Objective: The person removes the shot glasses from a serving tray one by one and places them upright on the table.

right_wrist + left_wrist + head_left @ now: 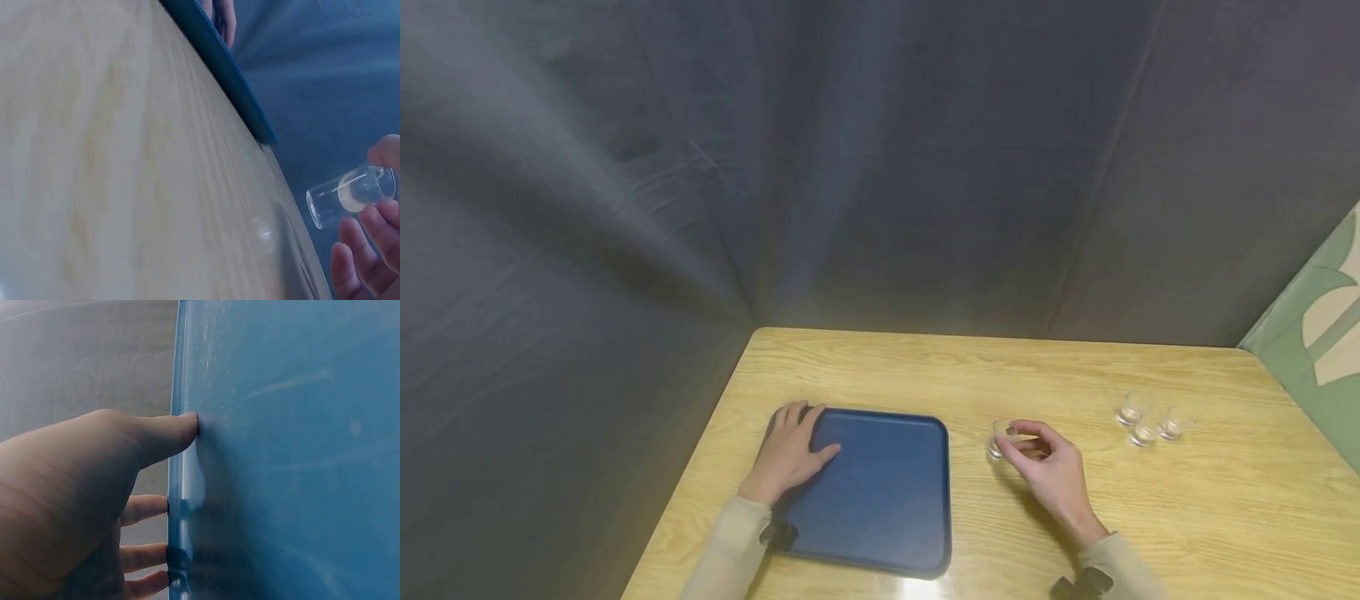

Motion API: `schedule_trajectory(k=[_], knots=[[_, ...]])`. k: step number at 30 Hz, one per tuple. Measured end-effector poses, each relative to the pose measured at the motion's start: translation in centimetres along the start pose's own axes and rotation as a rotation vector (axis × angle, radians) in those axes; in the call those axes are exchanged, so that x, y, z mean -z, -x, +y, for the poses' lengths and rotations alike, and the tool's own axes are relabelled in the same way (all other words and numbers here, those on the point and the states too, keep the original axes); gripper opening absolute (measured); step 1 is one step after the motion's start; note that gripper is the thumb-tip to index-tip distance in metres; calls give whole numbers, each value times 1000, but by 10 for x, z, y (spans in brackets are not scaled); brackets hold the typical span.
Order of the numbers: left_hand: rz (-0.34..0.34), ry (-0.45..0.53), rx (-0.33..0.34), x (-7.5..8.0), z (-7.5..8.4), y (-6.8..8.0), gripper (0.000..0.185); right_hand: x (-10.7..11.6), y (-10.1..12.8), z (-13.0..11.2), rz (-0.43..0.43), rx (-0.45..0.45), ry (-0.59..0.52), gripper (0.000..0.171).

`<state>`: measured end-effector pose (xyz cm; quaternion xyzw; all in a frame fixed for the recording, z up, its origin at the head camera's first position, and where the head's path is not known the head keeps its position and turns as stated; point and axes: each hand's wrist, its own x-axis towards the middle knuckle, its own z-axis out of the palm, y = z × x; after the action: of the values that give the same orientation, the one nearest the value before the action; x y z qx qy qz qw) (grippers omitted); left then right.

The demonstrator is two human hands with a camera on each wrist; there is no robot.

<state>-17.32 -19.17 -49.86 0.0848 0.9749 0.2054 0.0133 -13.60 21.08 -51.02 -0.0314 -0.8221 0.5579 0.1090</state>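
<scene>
A blue rectangular tray (883, 500) lies on the left part of the table. My left hand (790, 457) rests over its far left corner with fingers spread. In the left wrist view, the thumb (184, 428) reaches inside the rim while the fingertips meet the rim's outer side. To the right of the tray, my right hand (1051, 475) pinches a small clear shot glass (995, 451) between thumb and fingers. The right wrist view shows this glass (340, 197) with its thick base; the thumb is above it and fingertips are below.
Three more clear shot glasses (1142, 433) stand grouped on the wooden table (1000, 367) at the right. Dark grey curtains (925, 183) hang along the table's back and left edges. A green and cream patterned cloth (1322, 333) borders its right side.
</scene>
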Motion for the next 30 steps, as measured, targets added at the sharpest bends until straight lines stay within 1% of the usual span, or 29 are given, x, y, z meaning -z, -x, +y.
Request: schedule_trajectory(k=[3, 14, 18, 23, 25, 30], knots=[[-4, -5, 0, 0, 0, 0, 75, 9, -2, 5, 35, 25, 56, 35], [-11, 3, -3, 2, 0, 0, 75, 40, -7, 15, 188, 70, 160, 32], [-10, 3, -5, 1, 0, 1, 76, 50, -8, 18, 218, 44, 158, 33], [-12, 8, -4, 1, 0, 0, 76, 61, -11, 19, 224, 13, 104, 35], [-12, 6, -6, 1, 0, 0, 76, 64, -13, 18, 236, -4, 83, 35], [-14, 1, -5, 0, -2, 0, 75, 77, -16, 14, 286, -41, 71, 33]])
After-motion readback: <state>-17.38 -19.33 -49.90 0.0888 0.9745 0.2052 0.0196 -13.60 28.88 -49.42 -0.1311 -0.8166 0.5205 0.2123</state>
